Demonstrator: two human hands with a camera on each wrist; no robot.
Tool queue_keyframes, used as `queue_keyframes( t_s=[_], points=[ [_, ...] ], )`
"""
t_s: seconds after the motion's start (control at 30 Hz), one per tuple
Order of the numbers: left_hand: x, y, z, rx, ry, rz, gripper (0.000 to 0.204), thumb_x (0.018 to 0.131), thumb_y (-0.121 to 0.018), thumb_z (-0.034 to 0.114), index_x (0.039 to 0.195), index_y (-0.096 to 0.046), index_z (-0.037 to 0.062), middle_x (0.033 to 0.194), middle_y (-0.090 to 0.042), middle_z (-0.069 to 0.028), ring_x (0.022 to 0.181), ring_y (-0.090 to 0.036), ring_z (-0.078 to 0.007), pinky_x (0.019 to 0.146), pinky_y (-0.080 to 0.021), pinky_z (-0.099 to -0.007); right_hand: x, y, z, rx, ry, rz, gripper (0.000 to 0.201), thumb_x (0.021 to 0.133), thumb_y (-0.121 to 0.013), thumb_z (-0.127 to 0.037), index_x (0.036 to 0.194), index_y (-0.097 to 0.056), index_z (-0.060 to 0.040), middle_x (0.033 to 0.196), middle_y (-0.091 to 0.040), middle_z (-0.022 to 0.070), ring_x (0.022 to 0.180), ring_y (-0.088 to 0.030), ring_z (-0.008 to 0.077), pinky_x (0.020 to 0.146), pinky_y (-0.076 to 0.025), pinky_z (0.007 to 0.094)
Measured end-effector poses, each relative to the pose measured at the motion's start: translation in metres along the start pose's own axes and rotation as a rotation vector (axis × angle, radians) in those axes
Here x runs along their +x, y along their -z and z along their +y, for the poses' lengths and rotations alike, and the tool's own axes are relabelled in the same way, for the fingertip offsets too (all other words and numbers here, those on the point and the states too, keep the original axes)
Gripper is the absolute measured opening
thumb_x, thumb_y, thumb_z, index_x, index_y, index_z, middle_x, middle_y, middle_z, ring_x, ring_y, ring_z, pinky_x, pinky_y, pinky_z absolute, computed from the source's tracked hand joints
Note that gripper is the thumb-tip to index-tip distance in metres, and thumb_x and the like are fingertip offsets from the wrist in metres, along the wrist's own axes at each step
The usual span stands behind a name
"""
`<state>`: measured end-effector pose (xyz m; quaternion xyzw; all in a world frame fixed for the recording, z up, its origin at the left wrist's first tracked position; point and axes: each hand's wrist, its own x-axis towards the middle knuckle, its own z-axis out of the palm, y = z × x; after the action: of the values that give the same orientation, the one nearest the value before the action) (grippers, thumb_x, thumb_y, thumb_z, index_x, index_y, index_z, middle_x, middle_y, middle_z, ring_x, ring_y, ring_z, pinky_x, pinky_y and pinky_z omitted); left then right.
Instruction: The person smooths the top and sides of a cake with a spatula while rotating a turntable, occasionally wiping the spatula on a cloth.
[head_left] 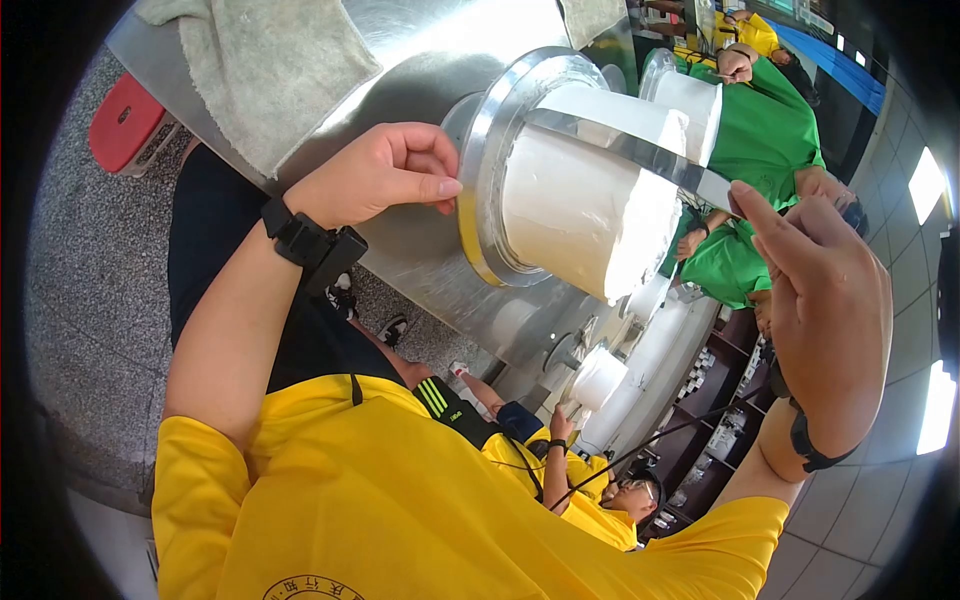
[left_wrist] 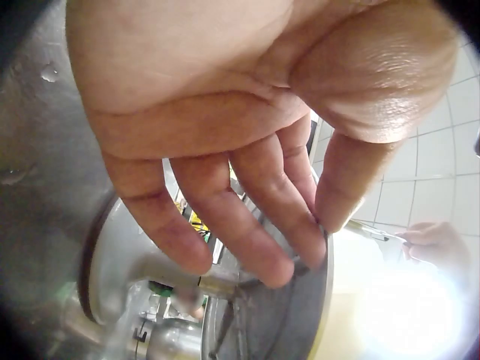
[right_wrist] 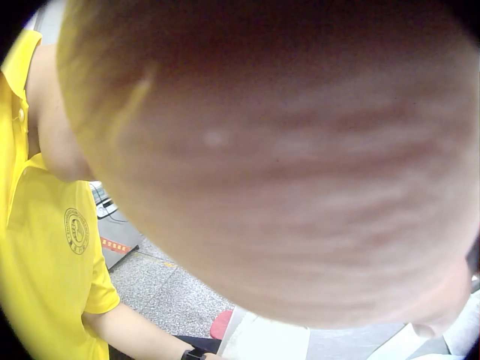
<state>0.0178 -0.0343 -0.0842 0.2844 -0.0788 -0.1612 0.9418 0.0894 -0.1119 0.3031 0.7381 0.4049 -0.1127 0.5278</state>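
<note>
My left hand [head_left: 375, 180] curls its fingers [left_wrist: 247, 225] on the turntable [head_left: 480, 150] rim near the bench's [head_left: 400, 60] edge; my right hand [head_left: 820, 290] pinches the long spatula [head_left: 640, 150] across the white cake [head_left: 580, 200]. Best turn slowly, blade steady.

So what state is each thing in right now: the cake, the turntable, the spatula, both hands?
Cake: coated in white cream, sitting on the turntable.
Turntable: left hand's fingers on its rim.
Spatula: blade laid flat across the cake top.
Left hand: fingertips and thumb pinch the turntable edge.
Right hand: holds the spatula's end.
Towel: lying crumpled on the steel table.
</note>
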Motion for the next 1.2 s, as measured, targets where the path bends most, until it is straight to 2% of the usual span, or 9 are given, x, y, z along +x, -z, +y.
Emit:
queue_keyframes(
  t_s=[0.27,0.8,1.07,1.2],
  points=[
    [0.0012,0.0009,-0.0001,0.03,-0.035,0.025,0.014,0.098,-0.07,0.013,0.106,-0.065,0.0026,0.093,-0.073,-0.0043,0.086,-0.07,-0.0113,0.084,-0.057,-0.0263,0.0001,0.0011,-0.0017,0.013,0.002,0.009,0.04,0.089,-0.067,0.004,0.124,-0.075,-0.0145,0.08,-0.057,0.0081,0.071,-0.062,0.0227,0.062,-0.05,0.0341],
    [0.002,0.0008,0.0011,-0.008,-0.049,0.051,0.017,0.099,-0.067,0.013,0.112,-0.065,0.0027,0.098,-0.073,-0.0048,0.088,-0.07,-0.0117,0.084,-0.057,-0.0262,-0.0016,0.003,-0.006,0.012,-0.006,0.01,0.041,0.087,-0.067,0.004,0.122,-0.075,-0.0145,0.081,-0.058,0.0085,0.072,-0.064,0.0233,0.063,-0.05,0.0351],
    [0.0008,0.0055,0.0,0.049,-0.09,0.104,0.034,0.099,-0.068,0.017,0.13,-0.064,0.0039,0.104,-0.074,-0.0046,0.095,-0.069,-0.0117,0.086,-0.055,-0.0269,-0.0028,-0.0002,-0.0071,-0.013,-0.01,0.02,0.037,0.089,-0.068,0.002,0.122,-0.075,-0.0145,0.081,-0.059,0.0082,0.073,-0.065,0.0224,0.065,-0.053,0.0341],
    [-0.001,0.0032,0.0047,0.018,-0.093,0.135,0.037,0.099,-0.068,0.017,0.133,-0.063,0.0046,0.109,-0.073,-0.0048,0.101,-0.068,-0.0118,0.087,-0.055,-0.0269,-0.0033,-0.0007,-0.008,-0.038,-0.013,0.015,0.038,0.089,-0.069,0.002,0.123,-0.075,-0.0152,0.082,-0.059,0.0078,0.074,-0.065,0.022,0.066,-0.054,0.0336]
  ],
)
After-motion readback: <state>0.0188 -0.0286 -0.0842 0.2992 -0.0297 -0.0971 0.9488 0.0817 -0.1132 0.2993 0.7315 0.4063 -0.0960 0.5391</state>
